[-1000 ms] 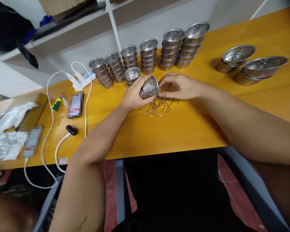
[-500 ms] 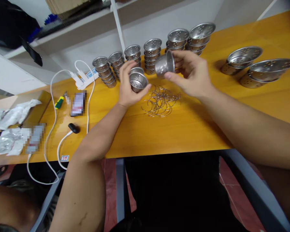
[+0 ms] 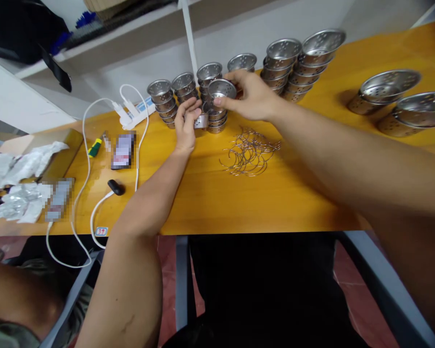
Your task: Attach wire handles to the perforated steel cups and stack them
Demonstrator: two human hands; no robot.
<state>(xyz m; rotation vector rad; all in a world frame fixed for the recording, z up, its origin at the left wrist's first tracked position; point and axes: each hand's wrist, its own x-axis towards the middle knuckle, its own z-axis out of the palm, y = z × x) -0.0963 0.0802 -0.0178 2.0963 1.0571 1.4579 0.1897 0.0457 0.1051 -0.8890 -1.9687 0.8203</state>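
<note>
My right hand point(image 3: 252, 96) grips a perforated metal cup point(image 3: 222, 88) by its rim, thumb in front. That cup is upright over a short stack of similar cups point(image 3: 217, 126); I cannot tell whether it rests on them. Just left of this stack, my left hand point(image 3: 186, 123) has its fingers curled on another metal cup point(image 3: 202, 121), mostly hidden by the fingers. Behind both hands, several stacks of perforated cups point(image 3: 161, 92) stand in a row. A loose pile of bent metal wire rings point(image 3: 250, 152) lies in front of my right hand.
Two larger perforated cup stacks point(image 3: 387, 89) stand at the right. Left are a power strip point(image 3: 136, 116) with white cables, a phone point(image 3: 123, 151), a green-yellow tool handle point(image 3: 94, 148) and a black plug-like piece point(image 3: 116, 187). Another person's leg point(image 3: 21, 295) shows lower left.
My right hand has moved left with its cup, turning it upright over the short stack. My left hand's fingers have curled in on a cup at the stack's left side. The view has shifted slightly.
</note>
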